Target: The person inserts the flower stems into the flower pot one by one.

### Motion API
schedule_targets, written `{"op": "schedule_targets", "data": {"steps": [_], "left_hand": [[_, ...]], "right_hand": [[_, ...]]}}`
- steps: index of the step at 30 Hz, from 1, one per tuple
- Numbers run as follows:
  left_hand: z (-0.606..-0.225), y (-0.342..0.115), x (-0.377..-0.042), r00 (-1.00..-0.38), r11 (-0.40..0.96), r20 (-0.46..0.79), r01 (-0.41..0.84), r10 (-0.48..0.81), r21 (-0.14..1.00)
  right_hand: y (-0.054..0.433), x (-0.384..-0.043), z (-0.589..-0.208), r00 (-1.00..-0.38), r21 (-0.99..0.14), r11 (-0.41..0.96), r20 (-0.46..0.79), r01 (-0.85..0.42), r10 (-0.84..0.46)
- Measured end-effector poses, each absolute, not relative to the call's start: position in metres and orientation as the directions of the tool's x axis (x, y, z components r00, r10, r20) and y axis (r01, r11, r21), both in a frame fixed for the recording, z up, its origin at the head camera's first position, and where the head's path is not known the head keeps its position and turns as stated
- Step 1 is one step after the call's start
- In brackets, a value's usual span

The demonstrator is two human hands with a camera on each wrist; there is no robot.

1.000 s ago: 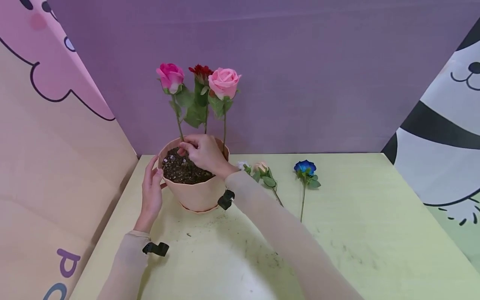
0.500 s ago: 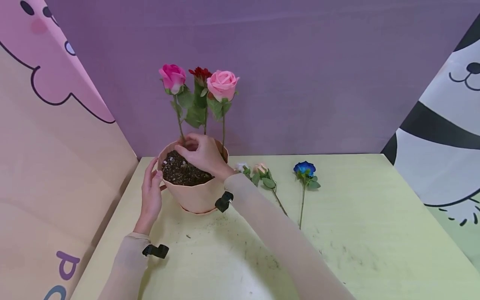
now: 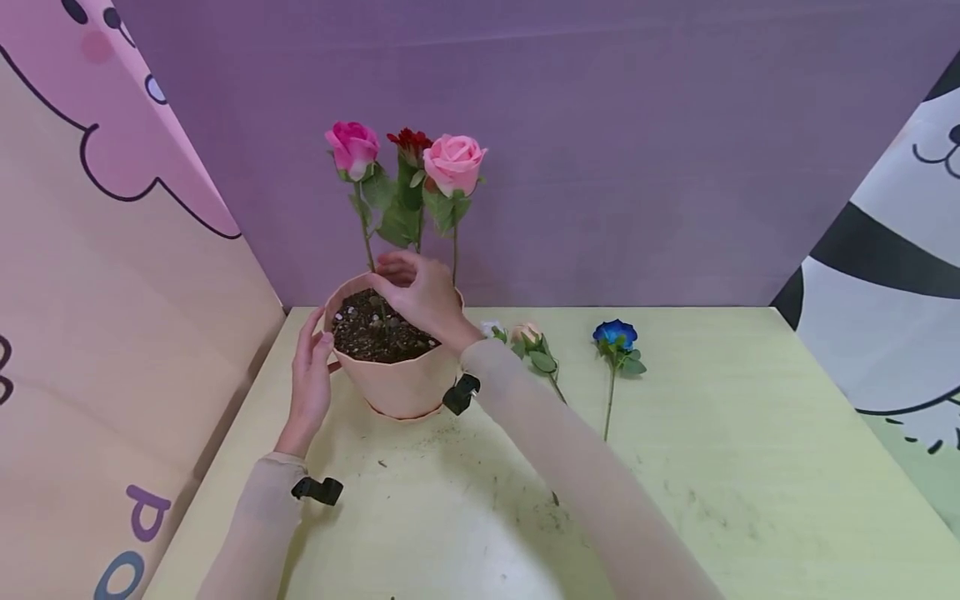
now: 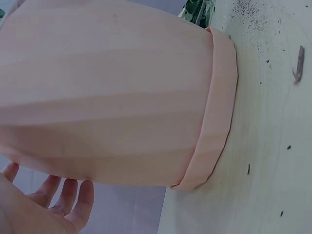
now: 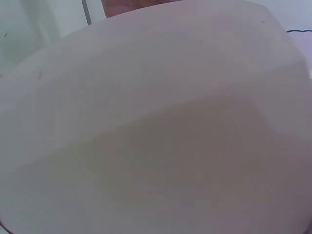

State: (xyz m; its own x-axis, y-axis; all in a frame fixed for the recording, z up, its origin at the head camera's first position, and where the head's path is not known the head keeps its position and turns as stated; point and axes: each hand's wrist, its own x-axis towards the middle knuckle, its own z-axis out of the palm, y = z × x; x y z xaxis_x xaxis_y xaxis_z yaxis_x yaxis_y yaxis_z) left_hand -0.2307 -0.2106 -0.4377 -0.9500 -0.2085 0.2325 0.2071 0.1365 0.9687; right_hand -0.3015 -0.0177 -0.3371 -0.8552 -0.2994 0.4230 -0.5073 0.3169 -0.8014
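Note:
A peach-coloured flowerpot (image 3: 397,387) filled with dark soil (image 3: 375,333) stands at the back left of the table. Three artificial flowers rise from it: a magenta rose (image 3: 352,150), a red flower (image 3: 410,143) and a light pink rose (image 3: 454,163). My left hand (image 3: 311,383) rests against the pot's left side, its fingers lying along the wall in the left wrist view. Over the soil, my right hand (image 3: 423,296) is beside the magenta rose's stem, thumb and fingers spread apart. The pot wall (image 5: 156,122) fills most of the right wrist view.
A blue rose (image 3: 615,335) lies on the table (image 3: 750,400) to the right. Nearer the pot lie a peach rose (image 3: 527,333) and a white flower (image 3: 491,327), partly behind the right sleeve. Soil crumbs dot the tabletop; a purple backdrop (image 3: 637,167) stands behind.
My right hand has risen slightly from the soil at the magenta rose's stem, its fingers spreading from the thumb. My left hand stays at the pot. The head view has shifted a little.

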Motion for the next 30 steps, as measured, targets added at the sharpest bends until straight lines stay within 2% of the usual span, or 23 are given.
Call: {"op": "schedule_targets", "data": {"steps": [10,18,23,30], "left_hand": [[-0.436,-0.214,-0.229,-0.953,0.160,0.230,0.201,-0.195,0.966],[-0.438,-0.214,-0.229,-0.950,0.140,0.218,0.190,-0.225,0.972],[-0.435,-0.214,-0.230,-0.949,0.137,0.236,0.210,-0.209,0.968],[-0.433,-0.210,-0.231,-0.944,0.147,0.249,0.221,-0.217,0.964]], "right_hand": [[0.000,-0.291,-0.331,-0.869,-0.813,0.333,0.381,-0.477,-0.314],[0.019,-0.279,-0.340,-0.830,-0.796,0.277,0.442,-0.538,-0.340],[0.031,-0.272,-0.343,-0.833,-0.817,0.214,0.469,-0.536,-0.295],[0.059,-0.261,-0.348,-0.816,-0.779,0.252,0.523,-0.574,-0.246]]}}
